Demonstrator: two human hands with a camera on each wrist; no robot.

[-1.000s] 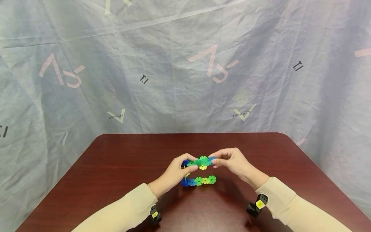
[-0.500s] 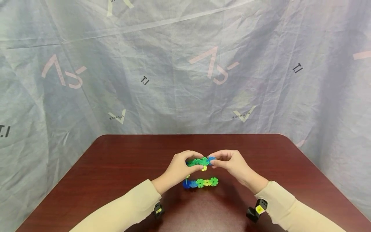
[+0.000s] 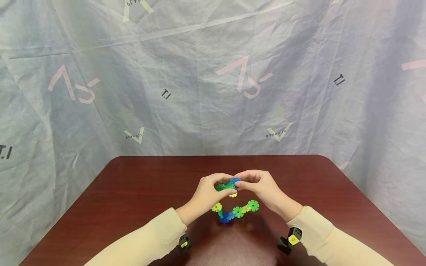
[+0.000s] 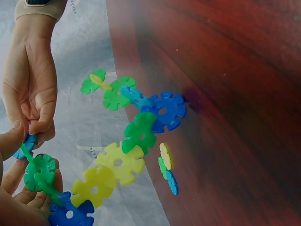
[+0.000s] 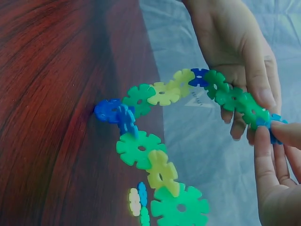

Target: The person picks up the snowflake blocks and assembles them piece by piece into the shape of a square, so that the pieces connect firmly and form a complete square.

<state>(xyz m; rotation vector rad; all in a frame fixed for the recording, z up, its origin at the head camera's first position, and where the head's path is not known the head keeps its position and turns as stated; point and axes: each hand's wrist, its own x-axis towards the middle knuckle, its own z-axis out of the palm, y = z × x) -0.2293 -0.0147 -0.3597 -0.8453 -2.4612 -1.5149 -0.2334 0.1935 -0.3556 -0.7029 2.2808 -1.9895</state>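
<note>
A chain of notched snowflake-shaped plastic discs (image 3: 237,212), in green, yellow and blue, hangs in a bent curve from both hands. My left hand (image 3: 207,193) grips the upper stretch of green discs (image 5: 235,99) between thumb and fingers. A light blue disc (image 3: 235,181) at that end of the chain is pinched by my right hand (image 3: 263,187), fingertips close to the left hand's. The chain's dark blue bend (image 4: 165,111) dips down near the tabletop; whether it touches cannot be told. Its other end is a loose green disc (image 3: 253,205).
A short separate piece of yellow, green and blue discs (image 4: 165,163) lies on the dark red-brown table (image 3: 149,192). A grey printed cloth (image 3: 199,92) hangs behind the table's far edge. Black wrist cameras (image 3: 288,241) sit under both sleeves.
The right hand has shifted left toward the left hand, and the blue disc has tilted. The chain's lower part has swung right and nearer the person, uncovering more yellow and green discs.
</note>
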